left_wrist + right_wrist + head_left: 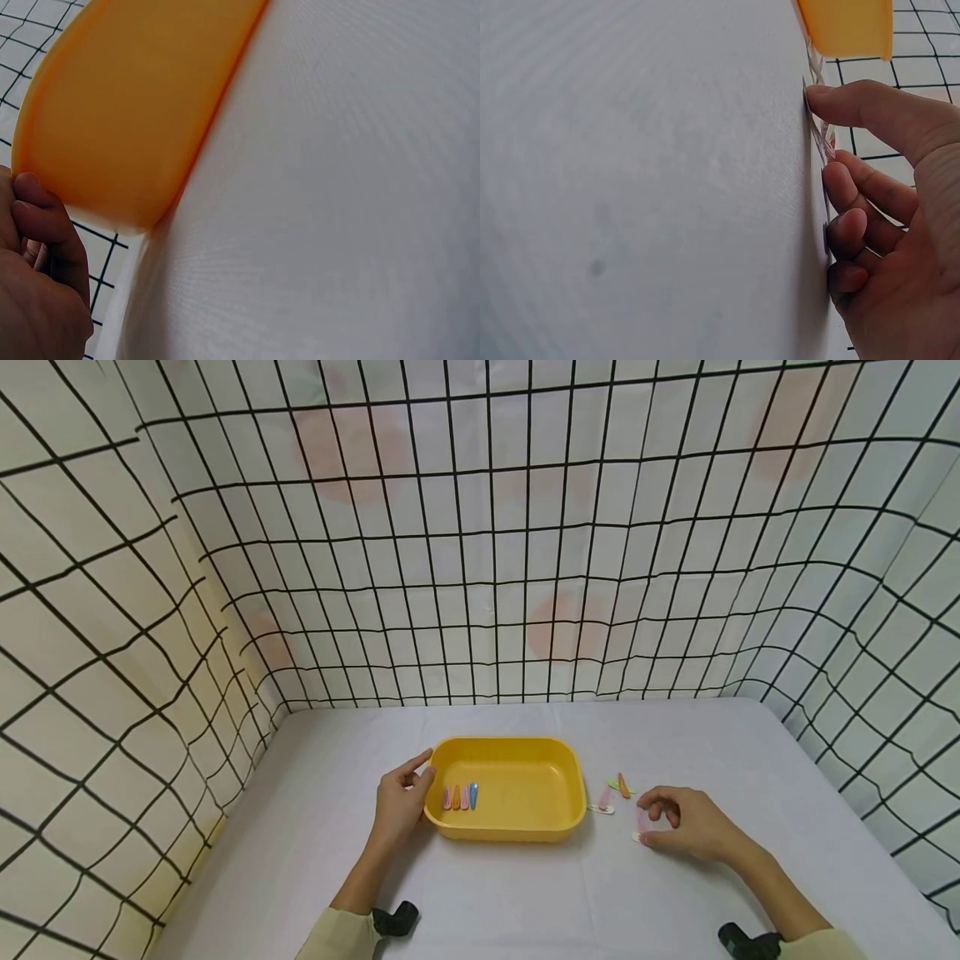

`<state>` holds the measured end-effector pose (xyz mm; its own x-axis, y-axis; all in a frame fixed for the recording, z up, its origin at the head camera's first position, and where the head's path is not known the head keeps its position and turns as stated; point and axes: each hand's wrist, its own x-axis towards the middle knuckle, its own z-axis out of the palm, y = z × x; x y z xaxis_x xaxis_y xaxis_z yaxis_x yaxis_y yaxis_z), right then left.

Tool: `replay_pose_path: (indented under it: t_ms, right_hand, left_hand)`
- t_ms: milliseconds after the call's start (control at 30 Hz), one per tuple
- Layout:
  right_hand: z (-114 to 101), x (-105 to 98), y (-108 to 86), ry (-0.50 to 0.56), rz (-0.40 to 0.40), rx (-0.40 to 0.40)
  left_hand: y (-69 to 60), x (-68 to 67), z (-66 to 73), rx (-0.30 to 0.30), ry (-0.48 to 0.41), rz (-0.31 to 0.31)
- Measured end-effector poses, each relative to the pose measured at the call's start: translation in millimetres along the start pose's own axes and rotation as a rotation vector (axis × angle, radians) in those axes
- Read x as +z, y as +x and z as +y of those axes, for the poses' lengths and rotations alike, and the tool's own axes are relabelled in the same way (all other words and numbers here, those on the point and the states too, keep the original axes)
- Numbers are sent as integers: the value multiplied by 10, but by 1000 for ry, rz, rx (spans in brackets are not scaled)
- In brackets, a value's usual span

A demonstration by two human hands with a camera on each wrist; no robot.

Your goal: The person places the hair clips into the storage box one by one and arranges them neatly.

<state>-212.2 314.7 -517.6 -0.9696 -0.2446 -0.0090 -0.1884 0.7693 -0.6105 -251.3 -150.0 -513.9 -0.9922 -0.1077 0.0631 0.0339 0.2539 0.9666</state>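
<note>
My left hand (401, 802) grips the left end of a yellow plastic tray (506, 835), its thumb at the rim; the left wrist view shows the curled fingers (49, 217) by the tray's corner. Inside, at the left, several snap hair clips (461, 797) stand in a row: pink, orange and blue. Right of the tray, my right hand (686, 825) is low over the tabletop, curved about a pink hair clip (642, 820) and a white one (637, 837). Its thumb (836, 101) touches down beside the clips; whether it pinches one is unclear.
Between tray and right hand lie more hair clips: an orange one (623, 786) across a green one, and a pink one (604, 797) by a white one (602, 810). A white cloth covers the table (525, 902). Black grid mesh (495, 535) stands behind and at both sides.
</note>
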Motion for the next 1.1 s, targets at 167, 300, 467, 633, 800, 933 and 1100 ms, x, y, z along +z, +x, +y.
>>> replay_pose_path:
  t_ms: [167, 300, 467, 633, 800, 933, 1100]
  right_hand:
    - [10, -15, 12, 4, 14, -2]
    - [-7, -40, 12, 15, 14, -21]
    - [-37, -64, 15, 19, 22, -18]
    - [-53, -87, 25, 21, 46, -42]
    - [-50, -98, 45, 10, 87, -87]
    - [-57, -115, 59, 8, 116, -116]
    - [-102, -160, 91, 1, 138, -135]
  left_hand:
    - [1, -5, 9, 0, -2, -3]
    - [4, -10, 12, -5, -6, -4]
    - [9, -8, 11, -6, -1, 0]
    - [12, -2, 6, -5, 9, 4]
    - [9, 0, 8, -9, -5, 0]
    - [1, 0, 13, -15, -7, 2]
    - [-6, -2, 17, -12, 0, 3]
